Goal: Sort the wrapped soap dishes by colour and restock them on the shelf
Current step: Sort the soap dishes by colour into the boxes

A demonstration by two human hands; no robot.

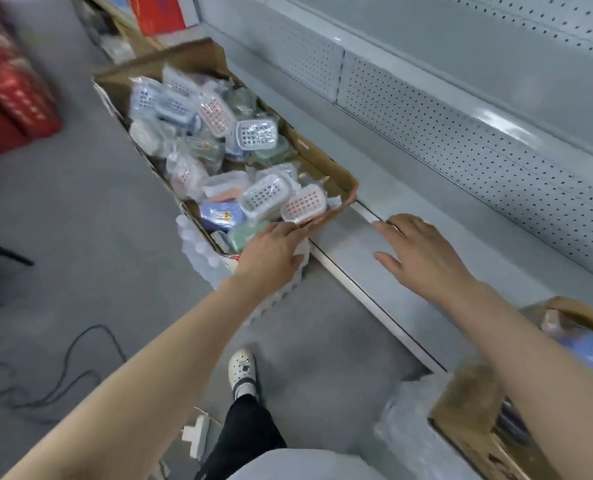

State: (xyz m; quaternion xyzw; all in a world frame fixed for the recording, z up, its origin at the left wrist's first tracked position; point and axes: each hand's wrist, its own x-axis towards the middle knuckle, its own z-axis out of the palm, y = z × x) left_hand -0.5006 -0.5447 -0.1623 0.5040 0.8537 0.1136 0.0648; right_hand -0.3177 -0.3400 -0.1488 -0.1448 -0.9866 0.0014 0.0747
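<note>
Cardboard box [326,164] (left hand [271,252] touching), shelf [354,258] edge

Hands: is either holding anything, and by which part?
Left hand seems to grip the box by its near rim; right hand is open over the shelf, holding nothing.

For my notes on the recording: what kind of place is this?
Probably a shop aisle: a grey metal shelf with a perforated back panel, and a cardboard box full of wrapped soap dishes beside it.
</note>
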